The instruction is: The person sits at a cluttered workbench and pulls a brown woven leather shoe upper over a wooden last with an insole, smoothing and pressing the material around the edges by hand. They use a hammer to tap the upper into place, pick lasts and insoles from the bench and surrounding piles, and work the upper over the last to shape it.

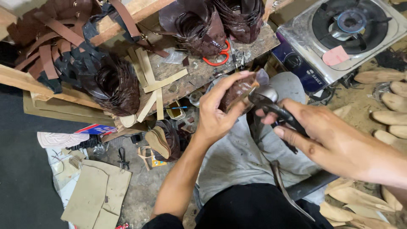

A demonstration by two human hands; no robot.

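**Pincers on brown leather at a cluttered bench**

Both hands meet above the person's lap. Left hand (pixel 216 111) is clamped around a brown leather piece (pixel 238 90), thumb and fingers pinching it. Right hand (pixel 326 142) is wrapped around black-handled pincers (pixel 266 101), whose metal head bites the leather's edge. Beyond sits a wooden bench (pixel 199 70) with leather strap bundles (pixel 111 82) and orange scissors (pixel 217 59); a gas stove (pixel 335 38) stands right.

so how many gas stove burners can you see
1: the burner sits on the steel gas stove at top right, beyond the right hand. Others may lie outside the view.
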